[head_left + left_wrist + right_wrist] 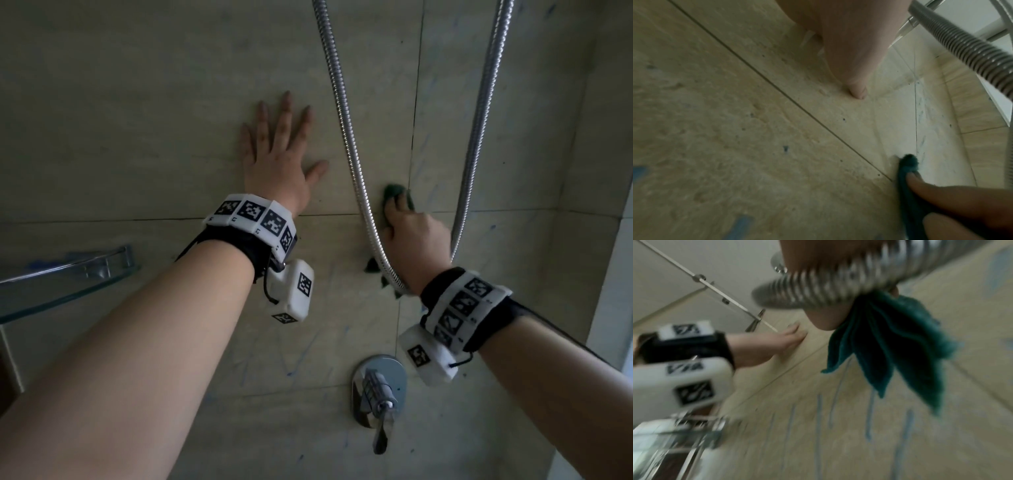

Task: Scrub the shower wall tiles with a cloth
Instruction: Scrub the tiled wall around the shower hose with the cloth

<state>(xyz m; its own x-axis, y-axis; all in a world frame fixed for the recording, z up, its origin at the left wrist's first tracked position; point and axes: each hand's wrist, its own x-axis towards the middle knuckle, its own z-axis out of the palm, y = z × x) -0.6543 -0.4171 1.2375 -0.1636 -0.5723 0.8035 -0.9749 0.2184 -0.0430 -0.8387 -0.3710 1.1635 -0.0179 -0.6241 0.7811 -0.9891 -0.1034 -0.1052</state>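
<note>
Right now right hand (416, 236) presses cloth (397, 193) on tiles (137, 102); corners dangle downward.

— Looked like a home shower stall. Walled in beige stone-look tiles (137, 102) with dark grout lines.

— Confirmed by the fittings? Ribbed metal shower hose (342, 113) hanging in a loop, chrome mixer valve (378, 390) with lever mounted below.

— Also a glass corner shelf (65, 277) with a metal rail at left. Streaked with blue marks across the tiles.
</note>
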